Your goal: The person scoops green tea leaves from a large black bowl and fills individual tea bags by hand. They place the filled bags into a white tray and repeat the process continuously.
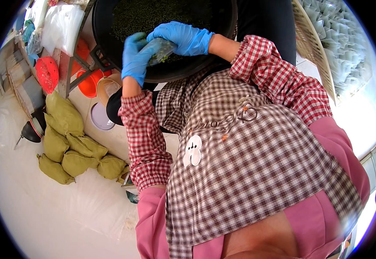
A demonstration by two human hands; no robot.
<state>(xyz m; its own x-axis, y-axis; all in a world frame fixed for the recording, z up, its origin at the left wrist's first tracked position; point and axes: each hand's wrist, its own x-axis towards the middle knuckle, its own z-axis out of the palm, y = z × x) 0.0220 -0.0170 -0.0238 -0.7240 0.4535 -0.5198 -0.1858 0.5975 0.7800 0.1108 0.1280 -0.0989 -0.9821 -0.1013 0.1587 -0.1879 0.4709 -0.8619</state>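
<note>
My left hand [136, 58], in a blue glove, grips one side of a small clear plastic bag [162, 48] with some green stuff showing in it. From the right, my right hand [180, 39], gloved in blue too, closes its fingers over the bag's other side. Both hands are above the near part of a wide black basin [164, 77]. Inside the basin lies a heap of small dark-green pieces [149, 17], too fine to name. My fingers partly cover the bag, so its opening cannot be made out.
Clear plastic bags [60, 28] hang or lie at the upper left, by a red spotted pad [47, 74]. Olive cloth sacks [80, 163] lie on the floor at left, near an orange bucket [87, 86]. A beige crate [317, 52] holding many translucent packets [341, 45] stands at right.
</note>
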